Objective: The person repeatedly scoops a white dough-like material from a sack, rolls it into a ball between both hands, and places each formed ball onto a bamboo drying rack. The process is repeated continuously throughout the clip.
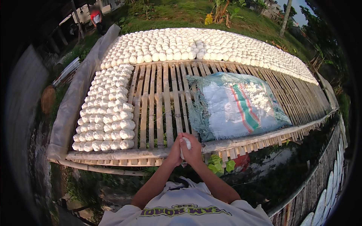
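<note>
Toward six o'clock, the bare left hand (174, 152) and bare right hand (194, 151) hide most of a small white lump (186, 143). At three, a white woven sack with red-green stripes (220, 113) covers some pale bamboo slats (158, 105). Near half past ten, a red-and-white-topped person (97, 19) has a blurred head. At six, the lower edge crops a white printed T-shirt (181, 202).

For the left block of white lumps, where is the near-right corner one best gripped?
Likely around its rounded middle, from above and right: no lump borders the corner lump on its near or right side, while neighbouring lumps crowd its left and far sides.
</note>
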Tool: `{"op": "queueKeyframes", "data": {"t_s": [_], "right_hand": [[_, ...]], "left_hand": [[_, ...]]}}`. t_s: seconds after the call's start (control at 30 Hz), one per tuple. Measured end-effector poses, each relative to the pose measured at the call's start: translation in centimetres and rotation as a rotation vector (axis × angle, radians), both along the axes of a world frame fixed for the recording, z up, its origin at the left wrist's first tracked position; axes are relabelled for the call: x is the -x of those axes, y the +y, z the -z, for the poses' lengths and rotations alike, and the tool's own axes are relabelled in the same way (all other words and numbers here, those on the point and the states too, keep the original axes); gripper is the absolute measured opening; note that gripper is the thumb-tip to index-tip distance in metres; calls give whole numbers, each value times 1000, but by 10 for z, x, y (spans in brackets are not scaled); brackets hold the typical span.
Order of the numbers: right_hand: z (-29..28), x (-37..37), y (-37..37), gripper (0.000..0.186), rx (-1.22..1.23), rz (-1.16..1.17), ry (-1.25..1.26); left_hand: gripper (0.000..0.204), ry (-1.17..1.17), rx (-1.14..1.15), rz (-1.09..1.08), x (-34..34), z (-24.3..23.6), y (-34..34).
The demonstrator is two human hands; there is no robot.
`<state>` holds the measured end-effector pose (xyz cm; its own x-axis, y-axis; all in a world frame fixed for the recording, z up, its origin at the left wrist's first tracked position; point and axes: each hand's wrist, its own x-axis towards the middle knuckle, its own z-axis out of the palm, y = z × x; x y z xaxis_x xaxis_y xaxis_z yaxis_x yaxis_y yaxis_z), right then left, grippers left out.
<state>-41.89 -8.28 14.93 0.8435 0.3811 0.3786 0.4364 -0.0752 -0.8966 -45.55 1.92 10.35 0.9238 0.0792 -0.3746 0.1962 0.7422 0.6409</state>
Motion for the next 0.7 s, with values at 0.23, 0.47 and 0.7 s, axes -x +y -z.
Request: {"op": "queueKeyframes", "data": {"t_s": [0.23, 0.47, 0.7], "right_hand": [[1, -2, -8, 35, -52, -79, 56], [16, -2, 2, 40, 32, 131, 245], [18, -14, -20, 39, -100, -168, 115]], "left_hand": [[65, -48, 151, 43, 6, -16, 4], [63, 183, 154, -123, 0, -10, -12], [69, 52, 137, 107, 12, -6, 7]]}}
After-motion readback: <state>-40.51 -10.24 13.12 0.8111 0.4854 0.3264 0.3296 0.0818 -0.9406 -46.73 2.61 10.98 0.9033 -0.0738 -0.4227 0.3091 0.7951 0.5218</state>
